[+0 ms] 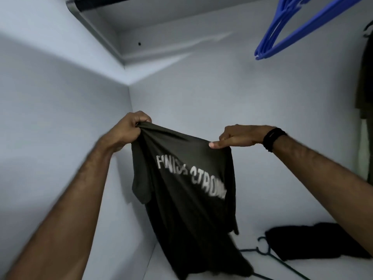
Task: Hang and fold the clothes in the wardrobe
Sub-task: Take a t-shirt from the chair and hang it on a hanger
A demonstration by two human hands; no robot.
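Left hand: your left hand (129, 128), left of centre in the frame, is a tight fist, fingers curled fully round a bunched top corner of the T-shirt (187, 199).
Right hand: your right hand (240, 137), right of centre, pinches the other top edge, thumb pressed flat along the cloth, the other fingers folded close above it; a black wristband (273, 139) sits on that wrist.
T-shirt: dark, with blurred white lettering, stretched between your two hands and hanging down the middle of the frame, its hem reaching the wardrobe floor (201, 265).
Lower right: a dark hanger (262, 249) lies on the floor just beside a black folded garment (310, 241).
Upper right: blue hangers (298, 27) hang there; dark clothes (365, 77) hang at the right edge.
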